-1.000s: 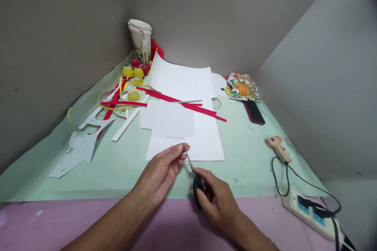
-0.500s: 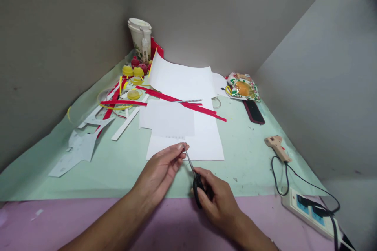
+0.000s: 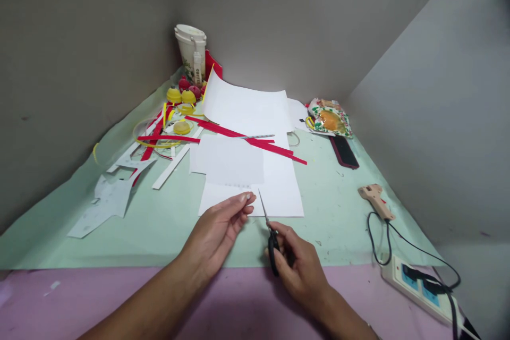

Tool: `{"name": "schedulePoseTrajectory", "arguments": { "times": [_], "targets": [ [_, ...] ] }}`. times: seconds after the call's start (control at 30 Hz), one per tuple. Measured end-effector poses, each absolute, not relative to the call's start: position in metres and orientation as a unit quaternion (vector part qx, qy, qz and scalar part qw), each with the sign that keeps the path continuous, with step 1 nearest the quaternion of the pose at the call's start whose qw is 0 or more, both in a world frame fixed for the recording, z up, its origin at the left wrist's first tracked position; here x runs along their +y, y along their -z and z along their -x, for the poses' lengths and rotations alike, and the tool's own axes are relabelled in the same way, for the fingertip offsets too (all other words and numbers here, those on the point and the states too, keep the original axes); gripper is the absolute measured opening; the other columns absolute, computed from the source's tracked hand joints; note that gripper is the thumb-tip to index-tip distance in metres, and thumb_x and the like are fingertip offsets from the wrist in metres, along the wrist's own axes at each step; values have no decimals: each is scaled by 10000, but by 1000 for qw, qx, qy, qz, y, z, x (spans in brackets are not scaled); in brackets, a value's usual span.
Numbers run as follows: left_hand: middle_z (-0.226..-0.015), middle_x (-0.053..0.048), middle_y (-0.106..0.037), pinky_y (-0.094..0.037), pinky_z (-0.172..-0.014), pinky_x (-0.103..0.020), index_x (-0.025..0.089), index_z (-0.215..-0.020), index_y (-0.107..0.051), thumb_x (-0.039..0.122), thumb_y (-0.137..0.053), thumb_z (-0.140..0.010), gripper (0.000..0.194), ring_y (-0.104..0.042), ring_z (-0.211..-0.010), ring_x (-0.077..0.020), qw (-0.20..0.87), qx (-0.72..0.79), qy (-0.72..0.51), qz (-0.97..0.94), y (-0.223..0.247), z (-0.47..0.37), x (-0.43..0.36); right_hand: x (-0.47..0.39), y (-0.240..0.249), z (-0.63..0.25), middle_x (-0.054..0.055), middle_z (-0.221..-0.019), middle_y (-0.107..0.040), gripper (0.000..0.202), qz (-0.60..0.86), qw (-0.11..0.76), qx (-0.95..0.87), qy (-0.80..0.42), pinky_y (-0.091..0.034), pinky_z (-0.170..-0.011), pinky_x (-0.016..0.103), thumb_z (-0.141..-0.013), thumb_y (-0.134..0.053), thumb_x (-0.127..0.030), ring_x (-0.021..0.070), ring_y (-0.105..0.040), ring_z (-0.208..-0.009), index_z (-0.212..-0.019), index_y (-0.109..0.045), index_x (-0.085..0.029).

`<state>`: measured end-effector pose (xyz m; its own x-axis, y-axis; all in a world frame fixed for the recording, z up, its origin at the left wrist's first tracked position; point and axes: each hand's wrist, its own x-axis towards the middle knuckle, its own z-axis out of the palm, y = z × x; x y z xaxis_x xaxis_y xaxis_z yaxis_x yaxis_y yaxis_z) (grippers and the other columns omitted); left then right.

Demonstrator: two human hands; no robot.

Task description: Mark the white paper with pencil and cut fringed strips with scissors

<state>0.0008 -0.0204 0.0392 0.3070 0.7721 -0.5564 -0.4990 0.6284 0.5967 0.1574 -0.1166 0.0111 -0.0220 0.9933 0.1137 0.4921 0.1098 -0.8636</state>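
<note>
My right hand (image 3: 299,260) grips the black handles of a pair of scissors (image 3: 273,247), whose narrow blades point up and away, together. Left of the blade tips, my left hand (image 3: 223,223) is closed in a pinch of thumb and fingers. A tiny pale bit may sit at those fingertips, too small to name. Beneath and beyond the hands lie white sheets of paper (image 3: 279,191), one with a row of small marks near its lower edge. Red strips (image 3: 274,147) and a pencil-like stick (image 3: 255,136) lie across the sheets.
White paper scraps (image 3: 105,202) and yellow domed pieces (image 3: 182,127) lie at left. A lidded white cup (image 3: 191,48) stands at the back. At right are a snack packet (image 3: 330,119), a phone (image 3: 344,152), a glue gun (image 3: 375,200) and a power strip (image 3: 422,287) with cables.
The scissors have moved right, away from my left fingertips, with my right hand. My left hand stays nearly in place, still pinched.
</note>
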Motion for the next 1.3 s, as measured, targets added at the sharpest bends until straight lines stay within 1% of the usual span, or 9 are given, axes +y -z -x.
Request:
{"name": "schedulePoseTrajectory", "arguments": {
  "times": [0.27,0.37,0.5,0.67,0.8,0.97,1.17,1.3],
  "targets": [
    [-1047,-121,-695,-522,-643,-151,87,-888,-741,118,-660,-802,123,-628,-751,-98,784,437,-413,-155,-38,0,-20,-115,-8,-162,-15,-751,-597,413,603,394,-623,-304,-477,-591,169,-837,-506,-108,97,-564,-609,-1244,-525,-174],
    [-1077,-130,-685,-526,-644,-160,93,-904,-742,144,-669,-802,136,-624,-772,-109,786,434,-409,-162,-37,0,-21,-115,-8,-164,-12,-756,-599,416,607,395,-624,-292,-482,-604,168,-829,-513,-104,98,-571,-623,-1239,-533,-173],
    [-1109,-121,-675,-519,-644,-150,108,-928,-741,166,-703,-778,166,-613,-776,-100,786,437,-398,-179,-37,0,-23,-115,-7,-166,-14,-746,-589,416,618,389,-621,-285,-474,-572,165,-833,-510,-115,97,-557,-598,-1245,-531,-175],
    [-1084,-107,-677,-500,-618,-136,111,-904,-742,150,-722,-751,159,-592,-726,-73,789,450,-374,-188,-38,0,-24,-115,-7,-168,-8,-765,-592,414,617,386,-629,-273,-482,-598,166,-828,-511,-117,100,-562,-621,-1237,-539,-178],
    [-1068,-102,-678,-490,-625,-143,113,-904,-739,163,-716,-758,156,-588,-726,-73,783,459,-363,-212,-39,0,-25,-114,-8,-169,-3,-786,-604,419,608,392,-633,-277,-496,-638,166,-828,-506,-110,100,-575,-641,-1241,-536,-177],
    [-1006,-94,-690,-457,-581,-146,116,-934,-727,208,-716,-767,191,-566,-691,-66,772,453,-356,-268,-39,-2,-27,-112,-7,-171,2,-799,-615,427,611,387,-636,-267,-495,-655,178,-823,-516,-109,107,-578,-659,-1242,-539,-188],
    [-1020,-118,-716,-449,-576,-173,119,-968,-692,229,-699,-782,217,-590,-699,-86,774,456,-346,-269,-38,-3,-30,-113,-7,-172,1,-800,-614,425,619,380,-634,-265,-489,-646,181,-824,-517,-114,107,-572,-654,-1241,-539,-190],
    [-1001,-107,-729,-433,-570,-191,136,-955,-692,270,-684,-789,214,-604,-706,-103,750,471,-348,-307,-39,-2,-28,-114,-9,-172,0,-801,-614,432,616,377,-637,-269,-489,-641,177,-824,-511,-113,106,-575,-657,-1249,-532,-189]
  ]
}}
